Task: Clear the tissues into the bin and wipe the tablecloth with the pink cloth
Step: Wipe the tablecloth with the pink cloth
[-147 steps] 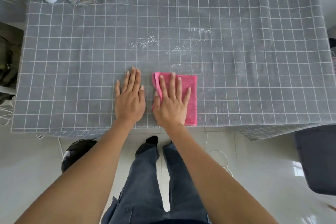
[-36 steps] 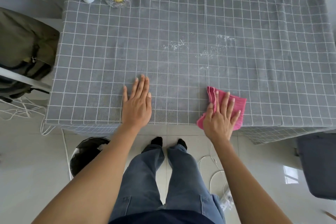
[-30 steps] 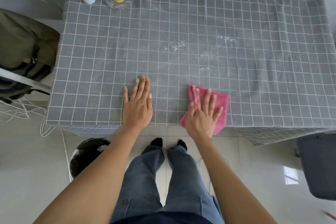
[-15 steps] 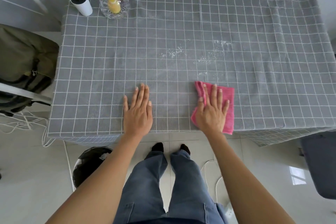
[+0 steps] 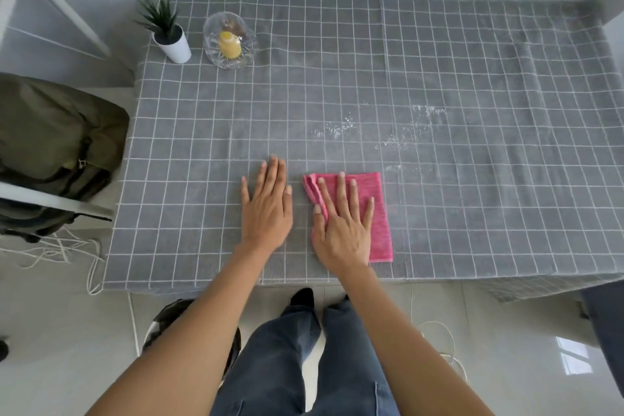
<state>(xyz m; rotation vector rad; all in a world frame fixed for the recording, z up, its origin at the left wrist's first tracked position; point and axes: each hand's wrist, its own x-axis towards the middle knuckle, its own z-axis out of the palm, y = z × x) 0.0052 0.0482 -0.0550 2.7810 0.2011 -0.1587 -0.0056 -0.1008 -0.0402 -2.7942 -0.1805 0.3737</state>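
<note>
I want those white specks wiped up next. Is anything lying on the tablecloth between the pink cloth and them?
Nothing visible. The right hand presses the pink cloth flat near the table's front edge, and only bare tablecloth lies between it and the white specks. The plant pot and glass dish stand at the far left corner.

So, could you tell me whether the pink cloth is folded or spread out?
Folded: the cloth shows stacked layers along its left edge, under the right hand.
</note>
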